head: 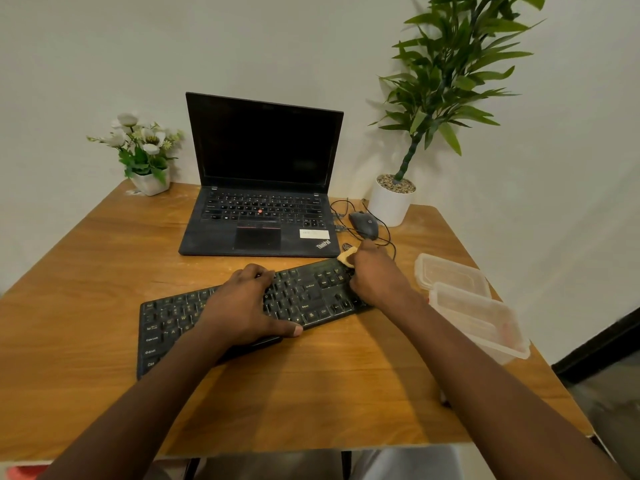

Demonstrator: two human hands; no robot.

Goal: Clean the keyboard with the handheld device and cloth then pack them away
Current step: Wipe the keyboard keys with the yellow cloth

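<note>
We judged the wiping step to be in hand. The left hand (pixel 247 299) lay flat, fingers spread, on the middle of the long black plastic keyboard (pixel 180 323), pinning it to the wooden counter (pixel 311 393). The right hand (pixel 375 277) was closed around a small yellow cloth (pixel 347 255), pressing it at the keyboard's far right corner, over the number pad. We could not see the handheld device. Next move, in our judgement: drag the cloth along the key rows toward the left hand, then pack it in the clear plastic containers (pixel 464 292) just beside the right forearm.
</note>
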